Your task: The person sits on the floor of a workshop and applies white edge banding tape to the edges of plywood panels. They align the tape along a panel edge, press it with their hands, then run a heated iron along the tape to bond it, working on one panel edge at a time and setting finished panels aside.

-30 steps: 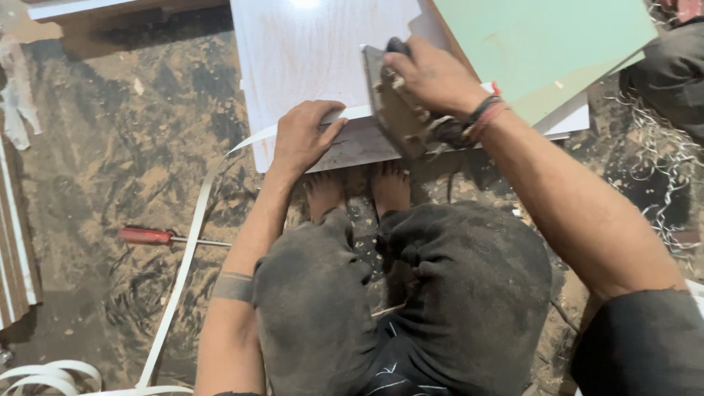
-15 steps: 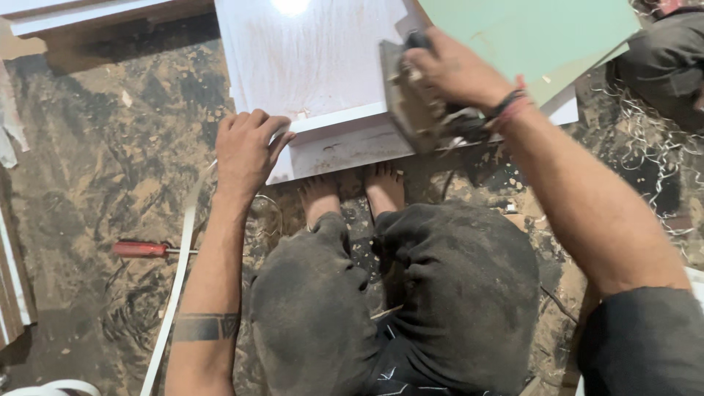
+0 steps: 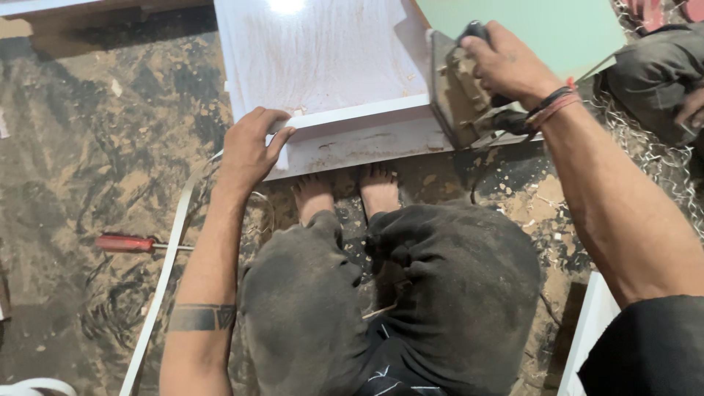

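Observation:
I squat over a white laminated board (image 3: 323, 66) lying on the floor. My left hand (image 3: 249, 147) rests on its near left corner, fingers spread over the white edge strip (image 3: 352, 116). My right hand (image 3: 506, 66) grips the dark handle of a dusty power tool (image 3: 458, 95) that sits at the board's right edge. My bare feet (image 3: 352, 187) are just below the board.
A red-handled screwdriver (image 3: 128, 243) lies on the floor at the left. A long white edge band (image 3: 165, 279) curls along the floor beside my left arm. A pale green board (image 3: 535, 29) lies at the upper right, another person's knee (image 3: 653, 73) beyond it.
My left hand slid left along the board's near edge and now sits at the corner. My right hand has stayed on the tool at the board's right side.

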Available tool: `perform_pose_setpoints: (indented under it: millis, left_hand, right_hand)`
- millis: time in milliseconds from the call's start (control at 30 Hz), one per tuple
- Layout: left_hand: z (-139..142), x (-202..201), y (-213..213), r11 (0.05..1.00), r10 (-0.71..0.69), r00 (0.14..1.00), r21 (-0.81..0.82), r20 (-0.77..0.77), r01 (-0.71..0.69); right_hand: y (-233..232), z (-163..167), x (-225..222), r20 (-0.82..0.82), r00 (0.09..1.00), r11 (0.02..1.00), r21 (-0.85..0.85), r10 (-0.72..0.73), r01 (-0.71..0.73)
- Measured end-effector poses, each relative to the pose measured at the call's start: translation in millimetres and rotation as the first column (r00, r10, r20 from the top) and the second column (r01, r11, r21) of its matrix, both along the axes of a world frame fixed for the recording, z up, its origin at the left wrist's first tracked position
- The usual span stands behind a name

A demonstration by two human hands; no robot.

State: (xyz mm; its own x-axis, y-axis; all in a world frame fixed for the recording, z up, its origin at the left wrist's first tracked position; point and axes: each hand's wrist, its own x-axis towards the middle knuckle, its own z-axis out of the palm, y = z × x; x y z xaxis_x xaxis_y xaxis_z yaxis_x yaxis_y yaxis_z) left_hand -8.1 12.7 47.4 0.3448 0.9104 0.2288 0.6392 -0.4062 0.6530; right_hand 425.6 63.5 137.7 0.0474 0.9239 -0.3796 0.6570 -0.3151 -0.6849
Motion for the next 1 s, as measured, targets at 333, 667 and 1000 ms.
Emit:
perform_pose_setpoints:
  millis: [333,667,1000]
  left_hand:
    - [0.2,-3.0,0.2,0.987,0.056,0.988,-0.155,0.146,-0.033]
    - [6.6,-34.8,10.6,0.868,0.186,0.924,-0.497,0.333,0.004]
    - [3.0,-25.4,17.0,0.852,0.241,0.928,-0.521,0.284,-0.061]
  right_hand:
    - [3.9,-11.5,-180.8,0.056,0.940,0.931,0.129,0.337,-0.341]
    - [6.4,-17.7,-245.7,0.071,0.933,0.919,0.165,0.352,-0.359]
    - [4.1,-8.9,-246.6,0.062,0.937,0.933,0.096,0.343,-0.348]
